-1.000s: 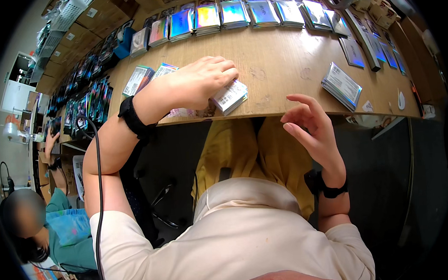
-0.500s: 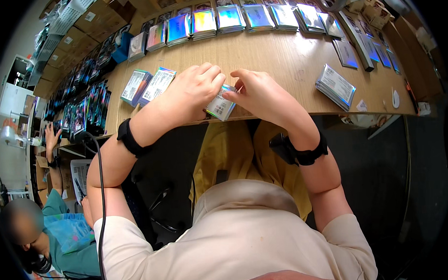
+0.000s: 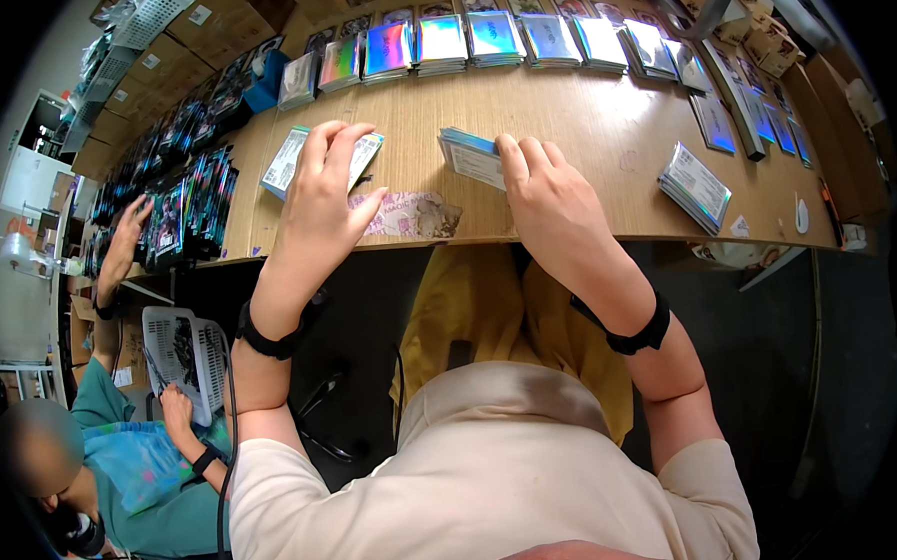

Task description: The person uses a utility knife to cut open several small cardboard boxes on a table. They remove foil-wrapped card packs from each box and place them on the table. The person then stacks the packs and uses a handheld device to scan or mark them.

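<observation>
My right hand grips a small stack of shiny cards near the middle of the table's front part. The stack is tilted, with a white printed face and a bluish edge showing. My left hand is open, fingers apart, above two similar card stacks lying side by side at the left. It partly covers them, and whether it touches them I cannot tell. Under and between my hands, a pinkish printed patch lies on the tabletop.
A row of holographic card stacks lines the far side. Another white-faced stack lies at the right, near a long metal bar. Dark glossy packets fill the left end, where a co-worker's hand reaches beside a white basket.
My left hand has left the middle stack, moved left and spread over the two left stacks. My right hand has lifted and tilted the middle stack. The view has shifted slightly.
</observation>
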`<state>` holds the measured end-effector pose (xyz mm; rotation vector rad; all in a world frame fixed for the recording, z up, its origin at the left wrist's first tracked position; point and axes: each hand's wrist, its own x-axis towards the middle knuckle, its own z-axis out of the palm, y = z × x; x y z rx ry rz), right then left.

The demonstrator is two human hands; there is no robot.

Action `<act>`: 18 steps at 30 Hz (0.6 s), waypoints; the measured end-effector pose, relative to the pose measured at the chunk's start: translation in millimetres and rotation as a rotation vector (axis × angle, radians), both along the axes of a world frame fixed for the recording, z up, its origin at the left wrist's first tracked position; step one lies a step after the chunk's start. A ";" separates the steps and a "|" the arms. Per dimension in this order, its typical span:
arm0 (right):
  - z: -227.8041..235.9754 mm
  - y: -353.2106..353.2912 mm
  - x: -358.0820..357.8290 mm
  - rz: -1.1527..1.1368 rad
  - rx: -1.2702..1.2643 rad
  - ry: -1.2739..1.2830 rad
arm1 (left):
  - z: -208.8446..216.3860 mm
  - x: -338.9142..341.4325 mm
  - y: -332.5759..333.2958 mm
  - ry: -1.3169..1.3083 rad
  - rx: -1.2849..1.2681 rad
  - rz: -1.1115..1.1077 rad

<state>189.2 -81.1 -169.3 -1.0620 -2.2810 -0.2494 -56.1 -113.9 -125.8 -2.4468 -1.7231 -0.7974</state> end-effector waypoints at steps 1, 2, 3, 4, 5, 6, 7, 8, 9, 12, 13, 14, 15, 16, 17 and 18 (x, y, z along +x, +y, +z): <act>-2.7 1.2 -0.5 -0.006 0.002 -0.006 | -3.4 -2.0 -1.5 -0.064 -0.038 0.020; -2.1 2.4 0.5 0.003 -0.001 -0.007 | -4.6 -3.3 -2.7 -0.127 -0.077 0.039; -0.7 1.6 1.0 0.016 -0.008 -0.010 | -5.1 -0.6 -4.8 -0.199 -0.128 0.008; 0.8 0.5 0.7 0.029 -0.016 -0.012 | -9.2 2.8 -6.0 -0.245 -0.136 -0.020; 2.0 -0.9 -0.5 0.017 -0.028 0.014 | -15.6 6.5 -6.6 -0.291 -0.143 -0.048; 3.8 -1.6 -1.2 0.002 -0.038 0.038 | -19.7 10.7 -6.4 -0.338 -0.148 -0.080; 4.7 -2.5 -1.9 -0.012 -0.048 0.062 | -21.1 14.6 -8.0 -0.319 -0.223 -0.072; 4.8 -3.8 -2.6 -0.008 -0.076 0.066 | -25.0 19.8 -6.5 -0.326 -0.206 -0.079; 5.2 -6.1 -3.2 -0.005 -0.105 0.070 | -31.1 25.7 -5.1 -0.333 -0.189 -0.086; 3.5 -8.1 -7.5 0.002 -0.124 0.072 | -39.6 37.0 2.9 -0.456 -0.301 -0.117; 1.8 -8.1 -8.4 0.003 -0.118 0.069 | -40.5 41.2 4.8 -0.537 -0.375 -0.121; 1.1 -7.7 -8.3 0.000 -0.119 0.077 | -41.3 44.8 6.9 -0.618 -0.450 -0.126; 0.5 -7.3 -8.5 0.001 -0.123 0.087 | -43.5 46.6 8.7 -0.623 -0.473 -0.125; -0.2 -6.7 -8.8 0.002 -0.127 0.097 | -48.2 47.6 11.0 -0.628 -0.497 -0.123; -2.3 -6.1 -9.9 0.009 -0.122 0.090 | -53.0 48.7 12.2 -0.633 -0.520 -0.122; -4.9 -5.2 -11.1 0.011 -0.117 0.083 | -57.9 50.5 13.0 -0.630 -0.468 -0.145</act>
